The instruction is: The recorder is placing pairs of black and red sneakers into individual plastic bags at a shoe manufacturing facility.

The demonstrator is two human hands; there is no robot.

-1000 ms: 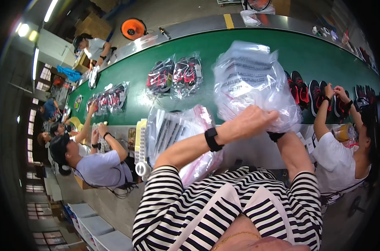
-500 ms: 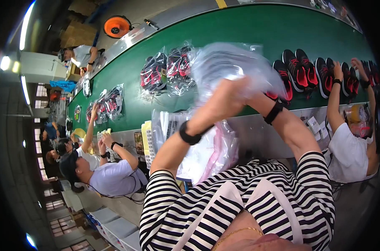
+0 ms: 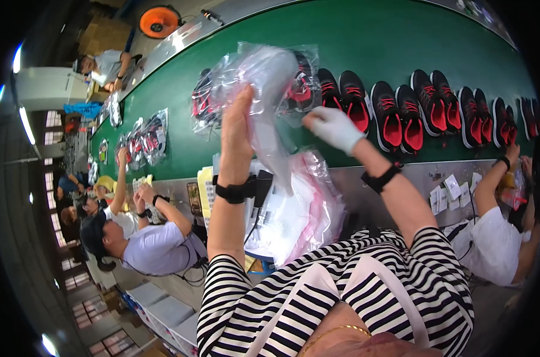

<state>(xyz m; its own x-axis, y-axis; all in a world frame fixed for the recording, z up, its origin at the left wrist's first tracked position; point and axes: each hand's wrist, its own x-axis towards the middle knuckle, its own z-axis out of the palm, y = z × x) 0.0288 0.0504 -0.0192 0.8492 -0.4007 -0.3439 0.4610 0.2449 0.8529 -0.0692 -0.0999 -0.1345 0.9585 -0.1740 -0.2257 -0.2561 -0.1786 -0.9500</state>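
Your left grip point(image 3: 239, 130) is clasped around a clear plastic bag point(image 3: 273, 74) at the upper middle of the frame, above the green surface point(image 3: 377, 44); you hold your white-gloved right grip point(image 3: 338, 130) just right of it, and whether it pinches anything, I cannot tell. The bag probably handles light, limp and slippery, so pinch its edge firmly.

Place: shoe factory packing line | long green-topped bench point(image 3: 377, 41) | rows of matching shoes point(image 3: 424, 104) | bagged pairs point(image 3: 152, 141) | co-workers point(image 3: 157, 245) on 2 sides
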